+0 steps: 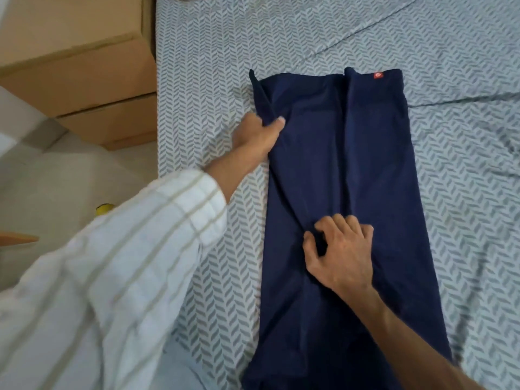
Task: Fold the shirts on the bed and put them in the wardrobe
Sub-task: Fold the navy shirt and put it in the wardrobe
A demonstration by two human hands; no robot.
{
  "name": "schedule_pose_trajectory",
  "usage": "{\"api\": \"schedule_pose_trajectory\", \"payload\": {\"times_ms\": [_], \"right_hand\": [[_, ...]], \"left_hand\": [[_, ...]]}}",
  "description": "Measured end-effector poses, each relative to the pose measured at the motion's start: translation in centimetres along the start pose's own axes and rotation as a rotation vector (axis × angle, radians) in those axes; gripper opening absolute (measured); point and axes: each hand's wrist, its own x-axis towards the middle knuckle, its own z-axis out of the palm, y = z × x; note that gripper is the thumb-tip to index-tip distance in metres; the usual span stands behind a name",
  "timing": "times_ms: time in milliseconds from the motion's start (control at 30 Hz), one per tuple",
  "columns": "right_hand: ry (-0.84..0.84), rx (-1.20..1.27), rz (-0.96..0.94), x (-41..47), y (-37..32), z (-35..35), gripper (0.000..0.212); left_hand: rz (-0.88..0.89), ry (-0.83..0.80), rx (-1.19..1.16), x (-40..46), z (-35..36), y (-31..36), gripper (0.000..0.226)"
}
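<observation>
Shirt: navy shirt [351,178] lies flat on the bed [436,38], already narrowed to a long strip.
Grip: my left hand [260,136] pinches its left edge; my right hand [342,249] rests mid-strip with fingers curled, bunching cloth.
Technique: I judge it best to smooth the centre ridge, then fold end to end.
Room: open sheet lies right and beyond; the bed's edge and boxes [84,80] are close on the left.

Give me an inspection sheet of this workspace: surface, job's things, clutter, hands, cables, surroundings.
Surface: bed under a grey herringbone sheet, creased.
Job's things: one navy shirt lying flat in a long strip, red tag at the far edge.
Clutter: pink item at the top edge, unclear.
Hands: left hand pinches the shirt's left edge; right hand on the shirt's middle, fingers curled into the cloth.
Cables: nothing seen.
Surroundings: cardboard boxes left of the bed; wardrobe not in view.
</observation>
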Motion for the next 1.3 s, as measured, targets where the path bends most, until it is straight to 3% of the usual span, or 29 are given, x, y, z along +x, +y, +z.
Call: {"api": "schedule_pose_trajectory", "payload": {"times_ms": [67, 133, 500, 700, 800, 900, 967, 1067, 1133, 1200, 1300], "right_hand": [[0.006, 0.027, -0.004, 0.1, 0.2, 0.2, 0.023], [0.01, 0.042, -0.008, 0.2, 0.3, 0.3, 0.023], [0.025, 0.061, 0.042, 0.5, 0.4, 0.7, 0.021], [0.075, 0.185, 0.074, 0.6, 0.4, 0.3, 0.022], [0.077, 0.233, 0.079, 0.5, 0.4, 0.2, 0.021], [0.065, 0.233, 0.082, 0.6, 0.5, 0.2, 0.021], [0.057, 0.221, 0.09, 0.7, 0.5, 0.2, 0.022], [0.064, 0.213, 0.099, 0.6, 0.5, 0.2, 0.023], [0.071, 0.203, 0.103, 0.6, 0.5, 0.2, 0.023], [0.069, 0.189, 0.11, 0.6, 0.4, 0.2, 0.023], [0.068, 0.176, 0.11, 0.5, 0.3, 0.3, 0.023]], "left_hand": [[-0.055, 0.038, 0.006, 3.9, 0.3, 2.0, 0.065], [-0.114, 0.082, -0.013, 7.2, 0.4, 3.3, 0.072], [0.066, 0.37, 0.066, 13.6, 1.6, 7.8, 0.035], [0.237, 0.234, 0.14, 11.5, 5.1, 11.2, 0.035], [0.224, 0.114, 0.192, 11.0, 6.3, 12.3, 0.033], [0.133, -0.011, 0.161, 11.0, 7.5, 11.5, 0.048], [0.113, -0.003, 0.03, 11.0, 7.6, 10.4, 0.052], [0.208, 0.162, -0.004, 11.2, 6.2, 8.5, 0.035], [0.101, 0.176, 0.001, 11.7, 4.9, 7.2, 0.04], [-0.073, 0.056, -0.078, 11.8, 4.1, 6.5, 0.049], [-0.143, -0.064, -0.18, 12.2, 4.0, 6.7, 0.044]]}}
